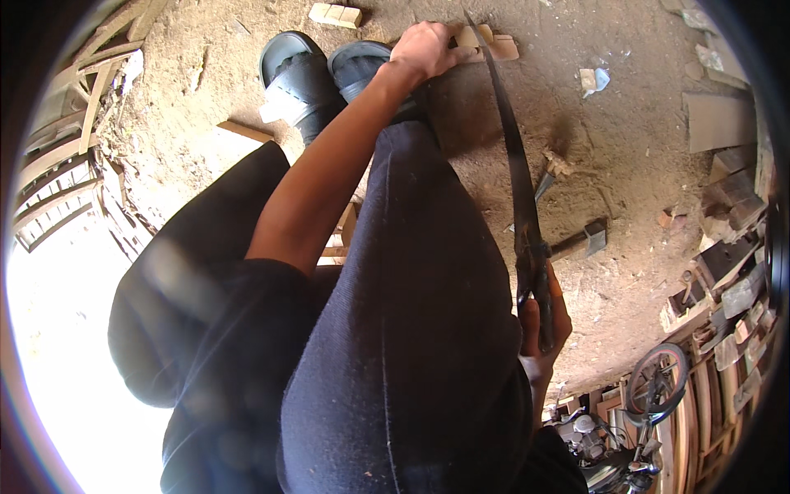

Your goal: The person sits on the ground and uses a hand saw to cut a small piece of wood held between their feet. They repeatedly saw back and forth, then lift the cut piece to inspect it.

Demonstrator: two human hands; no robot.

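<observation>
With fingers closed, my left hand (424, 53) grips a small pale wooden piece (499, 48) on the dirt near my feet. My right hand (543, 321) is wrapped round the dark handle of a long handsaw (517, 173), whose blade reaches up across that wooden piece. My dark-clad legs (395, 313) fill the middle of the view, with black sandals (288, 70) on my feet beyond them. Right of the saw lie a dark tool with a blocky head (595, 236) and another small tool (545, 185), too unclear to name.
Dirt floor (617, 148) surrounds me. Loose wooden offcuts (333, 15) lie about, and a small pale scrap (592, 81) sits at upper right. Piles of planks (732, 280) line the right, wooden slats (58, 189) the left. A motorcycle (646, 395) stands at lower right.
</observation>
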